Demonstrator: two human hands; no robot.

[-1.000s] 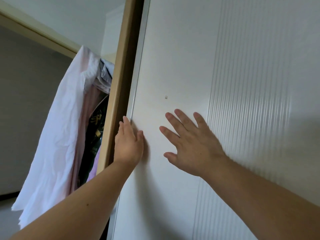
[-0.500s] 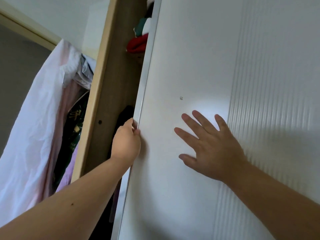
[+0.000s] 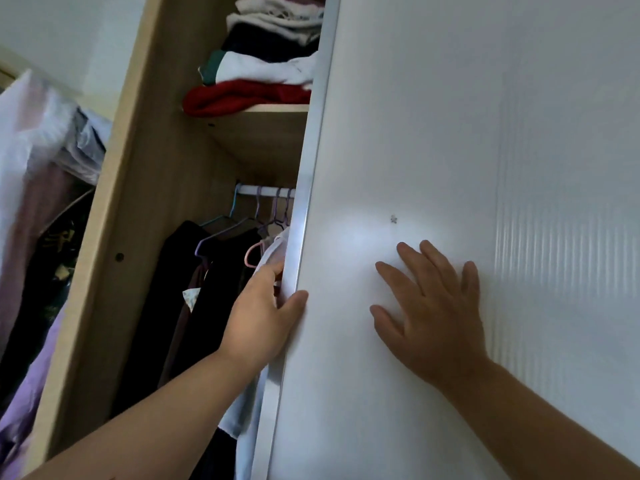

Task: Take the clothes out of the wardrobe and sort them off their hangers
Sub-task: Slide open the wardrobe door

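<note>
The left hand (image 3: 263,317) grips the leading edge of the wardrobe door (image 3: 408,140). Its fingers curl round behind the edge, out of sight apart from one fingertip, and its thumb lies pressed on the front face. The right hand (image 3: 429,313) rests flat on the same face, well in from the edge, fingers straight and spread, holding nothing.

The door is a tall white panel whose long axis runs upright, leaning a little to the right in this view. Its face is smooth and matt, with a small dark mark (image 3: 393,219) just above the right hand's fingers. A strip of brushed metal (image 3: 311,168) runs down the leading edge, and a finely ribbed section (image 3: 571,271) fills its right part.

The wardrobe stands open to the left of the door, with a side panel (image 3: 121,237) of pale wood grain. Inside, the hanging clothes (image 3: 180,289) are on a white rail (image 3: 268,191) just under the shelf (image 3: 263,109), hanging straight down. They are mostly dark, limp fabrics, with a white garment (image 3: 273,249) nearest the door edge, close beside the left hand. Their thin wire-like hangers (image 3: 221,234) are blue, purple and pink, hooked over the rail.

On the shelf lies a stack of folded clothes (image 3: 242,98), with a red knit at the bottom, then white with a green trim, then dark, then pale ones on top. Outside the wardrobe, left of the side panel, more garments (image 3: 27,161) hang in white, dusty pink and lilac.
</note>
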